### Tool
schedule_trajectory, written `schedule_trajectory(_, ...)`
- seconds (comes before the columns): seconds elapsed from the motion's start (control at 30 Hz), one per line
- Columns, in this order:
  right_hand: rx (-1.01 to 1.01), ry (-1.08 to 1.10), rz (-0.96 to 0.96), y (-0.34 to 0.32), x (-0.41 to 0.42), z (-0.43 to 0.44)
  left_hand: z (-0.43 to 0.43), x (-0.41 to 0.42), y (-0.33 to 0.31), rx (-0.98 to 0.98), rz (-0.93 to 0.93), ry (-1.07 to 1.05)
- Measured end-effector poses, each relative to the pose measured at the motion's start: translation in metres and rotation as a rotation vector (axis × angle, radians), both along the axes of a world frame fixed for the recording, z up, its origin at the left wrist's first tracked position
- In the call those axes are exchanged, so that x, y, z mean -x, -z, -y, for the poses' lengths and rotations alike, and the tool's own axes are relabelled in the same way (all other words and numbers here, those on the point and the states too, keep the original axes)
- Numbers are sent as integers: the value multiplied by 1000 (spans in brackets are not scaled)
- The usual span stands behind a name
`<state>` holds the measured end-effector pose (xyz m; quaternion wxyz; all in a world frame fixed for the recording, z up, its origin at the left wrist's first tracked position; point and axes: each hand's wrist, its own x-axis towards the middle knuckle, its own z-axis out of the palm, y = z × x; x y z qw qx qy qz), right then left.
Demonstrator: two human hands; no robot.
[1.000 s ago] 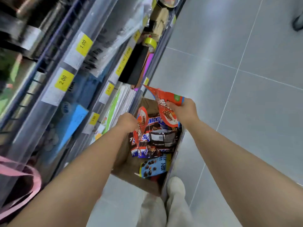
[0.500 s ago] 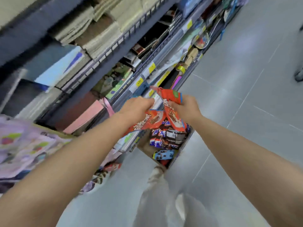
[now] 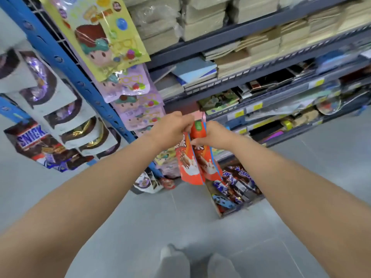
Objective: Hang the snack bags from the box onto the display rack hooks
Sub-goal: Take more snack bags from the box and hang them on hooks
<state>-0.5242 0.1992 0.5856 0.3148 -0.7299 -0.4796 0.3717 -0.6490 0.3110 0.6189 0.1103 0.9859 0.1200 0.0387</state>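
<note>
Two orange-red snack bags [image 3: 190,163] hang side by side from my hands, above the floor in front of the rack. My left hand [image 3: 172,127] pinches the top of the left bag. My right hand [image 3: 212,135] grips the top of the right bag. Below and to the right stands the cardboard box [image 3: 215,203] on the floor, with several brown and blue snack bags [image 3: 236,183] inside. The display rack with its blue upright [image 3: 66,65] rises on the left, hung with pastel cartoon bags [image 3: 112,43] and dark chocolate bags [image 3: 40,141]. The hooks are hidden behind the bags.
Grey shelves [image 3: 261,63] of notebooks and stationery with yellow price tags run along the right. A few small packs [image 3: 152,182] lie at the foot of the rack. My feet [image 3: 196,261] stand on the grey tiled floor.
I have straightened up from the box with a bag in each hand. The bags now hang upright together and higher, and my view has turned up and left to the display rack.
</note>
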Motion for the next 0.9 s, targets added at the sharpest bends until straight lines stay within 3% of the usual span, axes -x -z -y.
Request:
schedule_trajectory(0.17, -87, -37, -59, -38, 50, -26, -10, 47, -38, 163, 130, -233)
schedule_trajectory(0.47, -154, 9, 122, -84, 123, -71, -48, 131, -68, 396, 400, -376)
schedule_trajectory(0.57, -154, 35, 166, -84, 139, -80, -70, 163, -60, 372, 359, -436)
schedule_trajectory(0.7, -132, 104, 36, -77, 154, -83, -96, 203, -46, 540, 212, -529)
schedule_trajectory(0.77, -161, 166, -50, -75, 162, -82, -98, 213, -36, 632, 301, -522)
schedule_trajectory(0.9, -100, 259, -119, -60, 171, -85, -99, 213, -18, 586, 470, -599)
